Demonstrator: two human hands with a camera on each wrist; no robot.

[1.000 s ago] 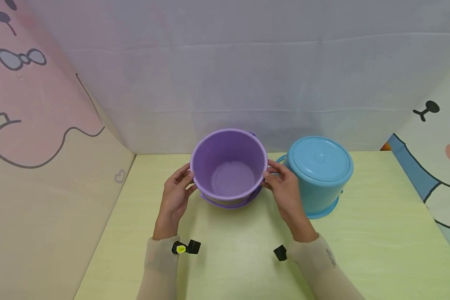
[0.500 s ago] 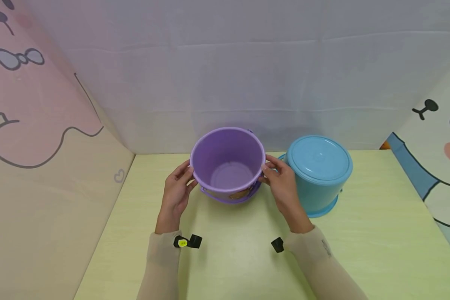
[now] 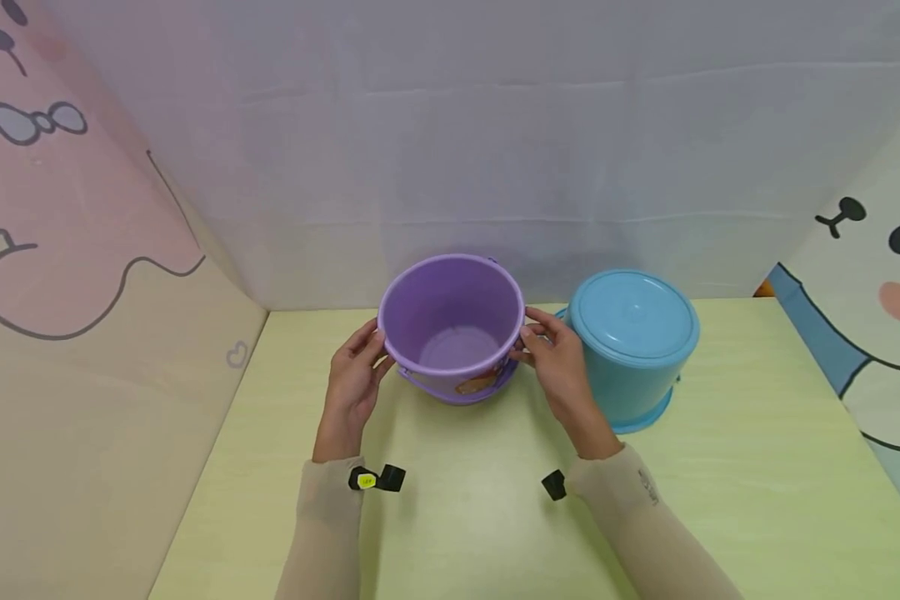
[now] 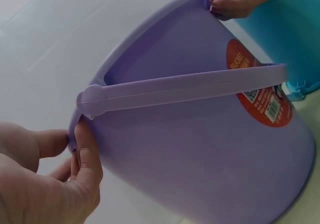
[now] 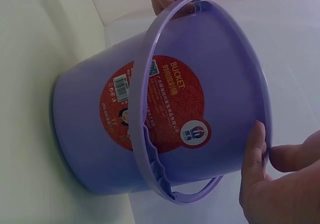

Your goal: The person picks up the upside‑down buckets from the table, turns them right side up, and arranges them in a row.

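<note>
A purple bucket stands on the table with its mouth facing up and towards me. My left hand pinches its rim on the left, beside the handle's pivot in the left wrist view. On the opposite side my right hand pinches the rim between thumb and fingers. The bucket's handle hangs down in front of a red label marked "BUCKET". Just right of my right hand is a blue bucket standing upside down, its base on top.
The pale green table meets a white cloth wall close behind both buckets. Printed cartoon panels rise at the left and right. The blue bucket stands very near my right wrist.
The purple bucket has tipped back slightly and turned, so its front and part of the red label came into sight. Both hands kept their grip on the rim; the right hand shifted slightly left.
</note>
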